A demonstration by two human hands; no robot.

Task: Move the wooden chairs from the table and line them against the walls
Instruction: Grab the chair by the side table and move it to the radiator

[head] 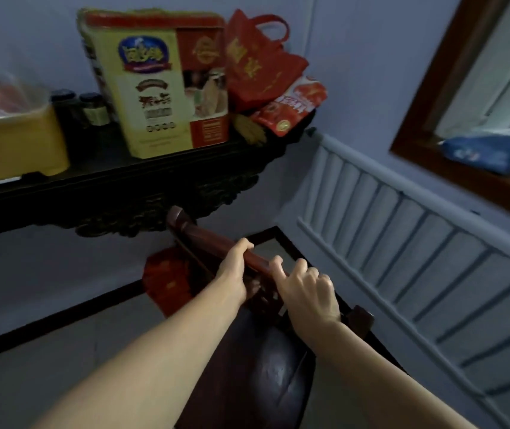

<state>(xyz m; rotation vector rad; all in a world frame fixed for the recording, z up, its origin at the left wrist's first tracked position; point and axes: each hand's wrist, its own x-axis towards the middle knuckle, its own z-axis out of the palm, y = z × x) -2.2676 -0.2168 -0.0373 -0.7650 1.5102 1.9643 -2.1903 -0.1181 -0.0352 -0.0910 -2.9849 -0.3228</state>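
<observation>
A dark red wooden chair (pixel 273 376) stands below me in a room corner, its glossy seat toward me and its top rail (pixel 213 239) running from upper left to lower right. My left hand (pixel 232 267) is wrapped around the top rail near its middle. Just right of it, my right hand (pixel 307 289) rests over the same rail with fingers curled on it. The chair's back faces the corner between the left wall and the radiator wall. Its legs are hidden under the seat and my arms.
A dark carved shelf (pixel 117 187) juts from the left wall above the chair, holding a yellow gift box (pixel 160 88), red bags (pixel 259 60) and jars. A white radiator (pixel 417 252) lines the right wall under a wood-framed window (pixel 433 97). A red box (pixel 167 280) sits on the floor.
</observation>
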